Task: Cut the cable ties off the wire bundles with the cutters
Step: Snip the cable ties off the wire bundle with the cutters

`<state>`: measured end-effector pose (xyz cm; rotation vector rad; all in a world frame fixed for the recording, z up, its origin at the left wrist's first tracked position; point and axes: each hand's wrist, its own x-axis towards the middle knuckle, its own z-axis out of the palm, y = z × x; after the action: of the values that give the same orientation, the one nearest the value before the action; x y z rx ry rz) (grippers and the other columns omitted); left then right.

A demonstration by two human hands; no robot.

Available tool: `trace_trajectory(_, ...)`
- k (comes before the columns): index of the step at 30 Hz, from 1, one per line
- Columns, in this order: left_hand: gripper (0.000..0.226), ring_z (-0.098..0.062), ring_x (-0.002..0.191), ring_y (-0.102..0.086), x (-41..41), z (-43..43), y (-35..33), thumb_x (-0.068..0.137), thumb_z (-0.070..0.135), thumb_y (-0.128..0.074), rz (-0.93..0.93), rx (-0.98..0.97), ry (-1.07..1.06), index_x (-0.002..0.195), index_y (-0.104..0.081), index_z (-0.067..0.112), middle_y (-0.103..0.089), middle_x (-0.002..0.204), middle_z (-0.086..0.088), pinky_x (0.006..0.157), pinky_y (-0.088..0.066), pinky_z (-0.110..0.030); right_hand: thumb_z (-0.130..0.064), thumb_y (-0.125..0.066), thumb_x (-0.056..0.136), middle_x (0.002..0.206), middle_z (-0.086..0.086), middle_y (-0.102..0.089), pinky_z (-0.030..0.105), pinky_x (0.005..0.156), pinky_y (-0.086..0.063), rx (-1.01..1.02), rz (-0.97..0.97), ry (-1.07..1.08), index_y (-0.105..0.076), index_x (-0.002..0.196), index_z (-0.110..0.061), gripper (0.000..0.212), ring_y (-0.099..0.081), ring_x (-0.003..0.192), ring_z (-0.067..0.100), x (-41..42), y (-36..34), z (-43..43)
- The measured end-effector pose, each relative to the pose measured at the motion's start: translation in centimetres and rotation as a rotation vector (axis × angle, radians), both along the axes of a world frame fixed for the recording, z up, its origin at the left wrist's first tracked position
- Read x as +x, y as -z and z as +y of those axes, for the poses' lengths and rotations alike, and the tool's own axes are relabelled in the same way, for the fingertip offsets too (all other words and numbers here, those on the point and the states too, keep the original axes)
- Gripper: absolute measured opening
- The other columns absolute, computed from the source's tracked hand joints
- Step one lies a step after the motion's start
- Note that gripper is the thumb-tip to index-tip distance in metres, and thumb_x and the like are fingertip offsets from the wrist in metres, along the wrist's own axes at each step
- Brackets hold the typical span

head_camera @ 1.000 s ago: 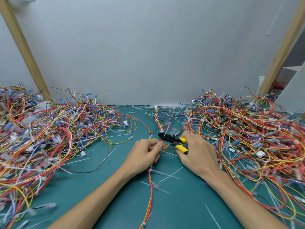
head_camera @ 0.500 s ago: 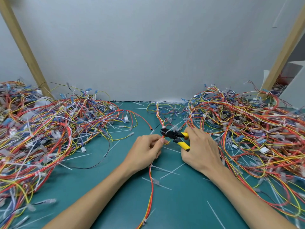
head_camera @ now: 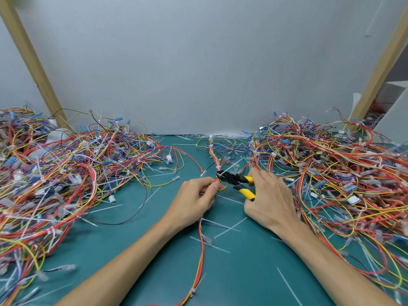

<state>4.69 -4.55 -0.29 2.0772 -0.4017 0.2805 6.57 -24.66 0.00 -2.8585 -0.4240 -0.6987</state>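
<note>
While your left hand point(head_camera: 194, 199) pinches one bundle point(head_camera: 200, 239) at mid-bench, your right hand point(head_camera: 271, 202) has its fingers point(head_camera: 254, 173) curled round the cutters point(head_camera: 234, 181), whose nose sits against the wires. Cut ties point(head_camera: 229, 228) litter the bench point(head_camera: 154, 250), so some work looks done. The left heap point(head_camera: 66, 173) and the right heap point(head_camera: 331, 173) suggest plenty remains.

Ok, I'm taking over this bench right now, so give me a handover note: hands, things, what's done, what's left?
Left hand pinches a wire bundle mid-mat.
Right hand grips the cutters, tips at that bundle just beyond the left hand's pinch.
Done: cut ties litter the mat.
Left: a tie near this bundle's lower end, plus the left pile and right pile; which pile is finished I cannot tell.
</note>
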Motion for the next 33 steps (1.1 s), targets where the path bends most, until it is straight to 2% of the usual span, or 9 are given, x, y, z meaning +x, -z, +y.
trace_trajectory(7, 0.026, -0.004, 0.045, -0.041, -0.02, 0.06, 0.08, 0.102, 0.024, -0.047, -0.021, 0.024, 0.003, 0.092, -0.07, 0.017, -0.048, 0.046, 0.01, 0.05, -0.031, -0.014, -0.028, -0.057, 0.068, 0.063, -0.006, -0.044, 0.03, 0.05, -0.025, 0.02, 0.03, -0.003, -0.037, 0.075, -0.022, 0.022, -0.046, 0.063, 0.026, -0.06, 0.09, -0.15)
trace_trajectory(12, 0.026, -0.005, 0.046, -0.041, 0.03, 0.08, 0.1, 0.102, 0.023, -0.046, -0.038, 0.032, 0.011, 0.091, -0.07, 0.017, -0.047, 0.047, 0.009, 0.05, -0.032, -0.015, -0.031, -0.051, 0.065, 0.054, -0.005, -0.041, 0.029, 0.048, -0.025, 0.022, 0.048, 0.025, -0.035, 0.069, -0.021, 0.019, -0.044, 0.057, 0.029, 0.01, 0.09, -0.11)
trace_trajectory(16, 0.027, -0.006, 0.047, -0.042, 0.07, 0.1, 0.14, 0.102, 0.024, -0.046, -0.047, 0.041, 0.016, 0.09, -0.069, 0.018, -0.048, 0.048, 0.008, 0.052, -0.034, -0.016, -0.041, -0.056, 0.075, 0.054, -0.006, -0.041, 0.03, 0.049, -0.029, 0.019, 0.035, 0.037, -0.04, 0.072, -0.022, 0.025, -0.045, 0.057, 0.028, -0.01, 0.06, -0.07)
trace_trajectory(21, 0.027, -0.006, 0.047, -0.041, 0.05, 0.07, 0.19, 0.102, 0.025, -0.046, -0.038, 0.044, 0.012, 0.09, -0.069, 0.017, -0.047, 0.048, 0.008, 0.051, -0.033, -0.016, -0.049, -0.053, 0.072, 0.054, -0.009, -0.039, 0.03, 0.051, -0.034, 0.018, 0.024, 0.041, -0.041, 0.073, -0.023, 0.029, -0.046, 0.057, 0.027, -0.08, 0.11, -0.04)
trace_trajectory(26, 0.027, -0.006, 0.046, -0.041, -0.16, 0.02, -0.12, 0.102, 0.024, -0.046, -0.045, 0.05, 0.016, 0.081, -0.061, 0.031, -0.047, 0.048, 0.007, 0.051, -0.032, -0.015, -0.053, -0.054, 0.07, 0.053, -0.013, -0.035, 0.028, 0.05, -0.03, 0.019, -0.014, 0.038, -0.046, 0.087, -0.032, 0.028, -0.042, 0.057, 0.022, -0.15, 0.12, 0.07)
trace_trajectory(30, 0.026, -0.007, 0.047, -0.043, -0.2, 0.05, -0.12, 0.102, 0.025, -0.046, -0.039, 0.054, 0.017, 0.083, -0.065, 0.024, -0.048, 0.048, 0.007, 0.053, -0.035, -0.018, -0.048, -0.054, 0.071, 0.051, -0.011, -0.035, 0.026, 0.046, -0.022, 0.012, -0.027, 0.046, -0.037, 0.07, -0.025, 0.029, -0.04, 0.052, 0.022, -0.1, 0.17, -0.03)
trace_trajectory(33, 0.028, -0.009, 0.048, -0.041, -0.19, 0.1, -0.05, 0.102, 0.025, -0.046, -0.052, 0.049, 0.02, 0.078, -0.061, 0.021, -0.049, 0.049, 0.003, 0.051, -0.034, -0.02, -0.047, -0.057, 0.072, 0.057, -0.01, -0.041, 0.028, 0.048, -0.026, 0.022, -0.026, 0.035, -0.036, 0.07, -0.025, 0.03, -0.043, 0.057, 0.022, -0.11, 0.09, 0.02)
